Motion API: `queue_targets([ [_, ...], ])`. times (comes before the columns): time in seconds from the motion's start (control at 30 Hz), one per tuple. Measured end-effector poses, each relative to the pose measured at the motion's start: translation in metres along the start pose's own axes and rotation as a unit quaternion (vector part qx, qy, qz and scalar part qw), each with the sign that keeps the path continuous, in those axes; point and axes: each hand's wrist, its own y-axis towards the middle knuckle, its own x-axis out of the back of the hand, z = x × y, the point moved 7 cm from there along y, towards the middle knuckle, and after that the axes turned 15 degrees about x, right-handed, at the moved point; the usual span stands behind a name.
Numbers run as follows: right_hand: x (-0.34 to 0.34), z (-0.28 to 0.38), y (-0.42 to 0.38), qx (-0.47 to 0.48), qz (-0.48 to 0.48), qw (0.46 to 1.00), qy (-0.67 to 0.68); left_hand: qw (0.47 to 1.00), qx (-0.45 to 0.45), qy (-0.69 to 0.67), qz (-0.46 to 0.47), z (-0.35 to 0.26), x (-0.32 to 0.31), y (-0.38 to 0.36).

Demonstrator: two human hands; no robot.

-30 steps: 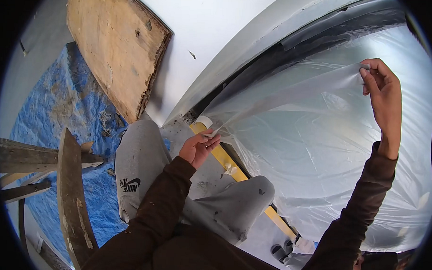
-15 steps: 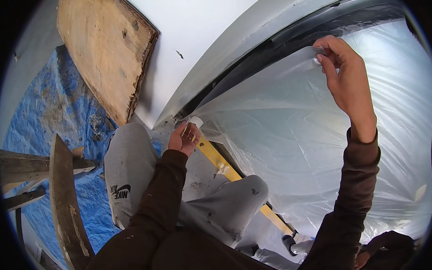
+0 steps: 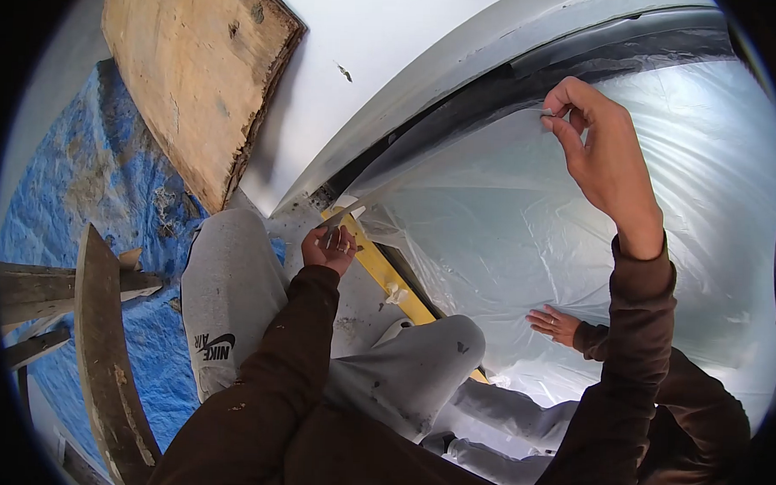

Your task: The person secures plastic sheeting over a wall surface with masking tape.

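Clear plastic sheeting [image 3: 474, 220] covers the large panel on the right, under a curved black seal. High on it, my right hand [image 3: 600, 152] pinches the sheet's upper edge between thumb and fingertips, and the film slopes from there down to the left. Lower down, my left hand [image 3: 330, 249] is closed around a thin, flat grey piece [image 3: 344, 214] whose kind I cannot tell. It points up and right, overlapping the top of a yellow bar [image 3: 374, 272]. A ring shows on a finger of this hand.
Another person's hand [image 3: 556, 325] lies flat against the lower sheeting, brown sleeve behind it. A worn plywood board [image 3: 193, 73] leans against the white wall [image 3: 361, 36]. At left, weathered timber pieces [image 3: 106, 352] stand over a blue tarp [image 3: 73, 197].
My right hand has moved slightly left and down with the sheet's edge. In my left hand the piece has turned to show a thin grey side. Another person's hand has appeared against the sheeting.
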Motion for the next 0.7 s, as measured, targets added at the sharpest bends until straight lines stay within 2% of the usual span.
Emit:
queue_targets([
  [0.1, -0.001, 0.000, 0.002, -0.025, 0.053, 0.998, 0.037, 0.998, -0.011, -0.043, -0.033, -0.005, 0.001, 0.002],
  [0.23, 0.006, 0.004, 0.003, -0.019, 0.065, 0.995, 0.070, 0.999, -0.013, -0.040, 0.017, -0.010, -0.007, 0.004],
  [0.3, 0.012, -0.003, 0.002, -0.017, 0.042, 0.997, 0.057, 0.998, -0.016, 0.047, 0.043, -0.009, -0.018, 0.001],
  [0.37, 0.014, -0.010, 0.000, -0.019, 0.036, 0.998, 0.052, 0.997, -0.003, 0.064, 0.041, -0.007, -0.016, 0.005],
  [0.43, 0.017, -0.015, -0.003, -0.021, 0.029, 0.999, 0.029, 0.991, 0.058, 0.106, 0.052, 0.000, -0.012, 0.012],
  [0.53, 0.011, -0.013, -0.006, -0.018, 0.018, 0.999, 0.039, 0.993, 0.025, 0.113, 0.003, 0.001, -0.009, 0.010],
  [0.6, 0.010, -0.007, -0.005, -0.016, 0.019, 0.999, 0.039, 0.993, 0.035, 0.114, 0.000, 0.002, -0.006, 0.015],
  [0.7, 0.008, -0.006, -0.003, -0.073, 0.046, 0.996, 0.039, 0.991, 0.041, 0.124, -0.012, 0.002, 0.000, 0.019],
])
